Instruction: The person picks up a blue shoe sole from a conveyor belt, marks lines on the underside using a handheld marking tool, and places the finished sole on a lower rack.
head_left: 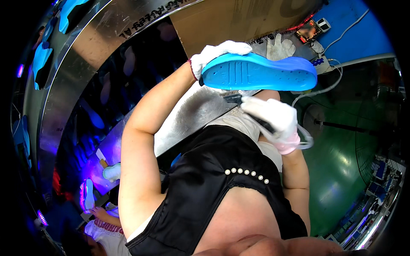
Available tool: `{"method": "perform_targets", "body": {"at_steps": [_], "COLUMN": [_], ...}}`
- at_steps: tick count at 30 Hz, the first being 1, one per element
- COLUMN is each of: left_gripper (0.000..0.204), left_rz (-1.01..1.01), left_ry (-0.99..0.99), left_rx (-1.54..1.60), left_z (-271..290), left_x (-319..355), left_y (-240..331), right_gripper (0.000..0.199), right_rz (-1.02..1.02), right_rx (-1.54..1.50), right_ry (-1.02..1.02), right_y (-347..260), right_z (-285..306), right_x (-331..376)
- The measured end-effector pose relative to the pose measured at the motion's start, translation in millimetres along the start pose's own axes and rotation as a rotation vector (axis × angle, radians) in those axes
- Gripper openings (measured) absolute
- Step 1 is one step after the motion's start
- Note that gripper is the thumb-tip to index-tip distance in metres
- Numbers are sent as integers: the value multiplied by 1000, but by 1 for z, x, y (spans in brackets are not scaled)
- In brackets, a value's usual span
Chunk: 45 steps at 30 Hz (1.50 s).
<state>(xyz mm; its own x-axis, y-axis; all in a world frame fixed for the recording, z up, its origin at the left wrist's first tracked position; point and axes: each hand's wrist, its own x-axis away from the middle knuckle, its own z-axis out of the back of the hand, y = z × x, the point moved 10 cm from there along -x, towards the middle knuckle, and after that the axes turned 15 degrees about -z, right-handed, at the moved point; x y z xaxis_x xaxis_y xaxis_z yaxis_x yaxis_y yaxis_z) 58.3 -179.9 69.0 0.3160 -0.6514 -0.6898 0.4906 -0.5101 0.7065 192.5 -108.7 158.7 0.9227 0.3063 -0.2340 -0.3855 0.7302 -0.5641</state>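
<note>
My left hand (220, 51), in a white knit glove, is closed on the heel end of a bright blue shoe sole (256, 74). The sole is held up with its hollowed face, marked by ribs and small holes, turned toward me. Just below the sole is my right hand (273, 115), also gloved in white and slightly smeared by motion. Its fingers are closed around a small dark tool (232, 99) whose kind I cannot make out. A translucent loop (305, 138) hangs about the right wrist, over a pink cuff.
A spare white glove (279, 47) lies behind the sole, near a cardboard sheet (222, 25). A cable (333, 81) runs along the right. Blue soles (42, 59) stand beyond the curved metal edge (60, 85). At lower left, a co-worker's hand (100, 213) holds another sole (88, 194).
</note>
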Motion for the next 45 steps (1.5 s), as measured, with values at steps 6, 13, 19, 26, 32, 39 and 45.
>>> {"method": "perform_targets", "body": {"at_steps": [6,13,19,26,32,39,45], "left_gripper": [43,79,44,29,38,92,66], "left_rz": [-128,-223,-136,477,109,-145,-238], "left_ry": [-144,-160,-106,576,878,731,1572], "left_rx": [-228,-319,-330,523,607,592,172], "left_z": [6,18,23,35,25,109,281], "left_x": [-16,-23,-35,22,82,43,152], "left_y": [31,55,63,40,126,343,426], "right_gripper": [23,23,23,24,29,25,25], "right_rz": [48,110,84,262,-30,-94,-44], "right_rx": [200,129,176,3,-641,-765,-730], "right_ry": [94,162,185,220,529,406,341], "right_y": [-3,-3,0,-6,62,64,42], "right_z": [6,21,35,40,71,39,23], "right_x": [2,1,0,2,38,9,-20]}}
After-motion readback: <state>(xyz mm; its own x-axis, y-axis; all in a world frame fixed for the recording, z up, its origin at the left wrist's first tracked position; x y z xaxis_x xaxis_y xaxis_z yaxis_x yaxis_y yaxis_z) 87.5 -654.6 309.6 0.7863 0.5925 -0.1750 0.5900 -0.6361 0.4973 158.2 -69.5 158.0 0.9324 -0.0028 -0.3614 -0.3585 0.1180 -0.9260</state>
